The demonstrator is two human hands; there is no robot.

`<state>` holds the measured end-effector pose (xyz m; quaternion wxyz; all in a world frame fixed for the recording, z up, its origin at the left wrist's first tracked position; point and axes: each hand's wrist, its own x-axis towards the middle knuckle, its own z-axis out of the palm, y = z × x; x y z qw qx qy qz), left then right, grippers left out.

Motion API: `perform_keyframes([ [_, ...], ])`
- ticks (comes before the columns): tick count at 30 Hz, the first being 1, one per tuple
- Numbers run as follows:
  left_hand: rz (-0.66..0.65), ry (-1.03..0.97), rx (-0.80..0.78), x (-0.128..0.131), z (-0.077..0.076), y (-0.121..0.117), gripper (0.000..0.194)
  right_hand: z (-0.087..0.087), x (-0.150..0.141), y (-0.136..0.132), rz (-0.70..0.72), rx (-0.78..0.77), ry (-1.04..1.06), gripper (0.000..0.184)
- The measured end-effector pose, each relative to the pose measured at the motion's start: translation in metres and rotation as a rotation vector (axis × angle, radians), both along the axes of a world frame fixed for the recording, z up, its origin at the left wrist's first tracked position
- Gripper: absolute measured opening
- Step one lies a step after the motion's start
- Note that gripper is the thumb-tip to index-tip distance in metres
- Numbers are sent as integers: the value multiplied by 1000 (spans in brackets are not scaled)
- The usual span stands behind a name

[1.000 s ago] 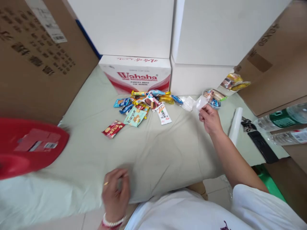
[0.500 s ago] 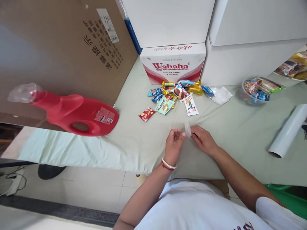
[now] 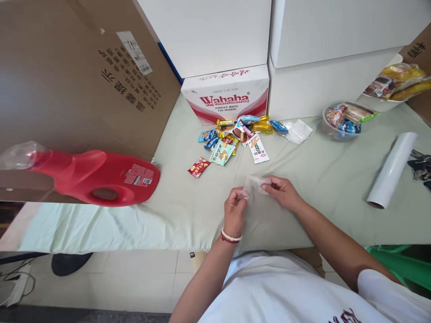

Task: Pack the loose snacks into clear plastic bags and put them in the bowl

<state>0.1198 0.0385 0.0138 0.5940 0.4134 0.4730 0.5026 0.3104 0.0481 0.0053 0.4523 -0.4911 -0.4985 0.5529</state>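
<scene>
A clear plastic bag (image 3: 255,184) is stretched between my two hands above the cloth near the table's front. My left hand (image 3: 235,208) pinches its left side, and a beaded bracelet circles that wrist. On the opposite side my right hand (image 3: 282,192) grips the bag between thumb and fingers. Just beyond the hands lies a pile of wrapped snacks: a green packet (image 3: 222,153), a red packet (image 3: 199,167), a white packet (image 3: 259,149) and several blue and yellow ones. More clear plastic bags (image 3: 298,131) lie flat to the right of the pile.
A red jug (image 3: 107,179) lies on its side at left against a brown carton (image 3: 84,80). Behind the snacks stands a Wahaha box (image 3: 225,96). To the right are a plastic bowl of snacks (image 3: 325,128), a white roll (image 3: 392,170) and keys (image 3: 420,166).
The plastic, bunched small between my fingers before, is now spread wider. My hands have moved apart slightly, and the view has shifted to the right.
</scene>
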Motion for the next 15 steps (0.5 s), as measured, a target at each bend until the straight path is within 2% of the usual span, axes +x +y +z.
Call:
perform_keyframes([
  [3, 52, -205, -153, -9, 1, 5, 28, 0, 8, 5, -63, -154, 175, 43],
  [5, 96, -199, -197, -15, 2, 9, 36, -1, 13, 7, -95, -195, 223, 46],
  [10, 161, -39, -203, -20, 2, 11, 47, -2, 17, 9, -149, -134, 156, 41],
  [15, 129, -140, -210, -19, 0, 9, 48, -6, 19, 8, -179, -74, 123, 39],
])
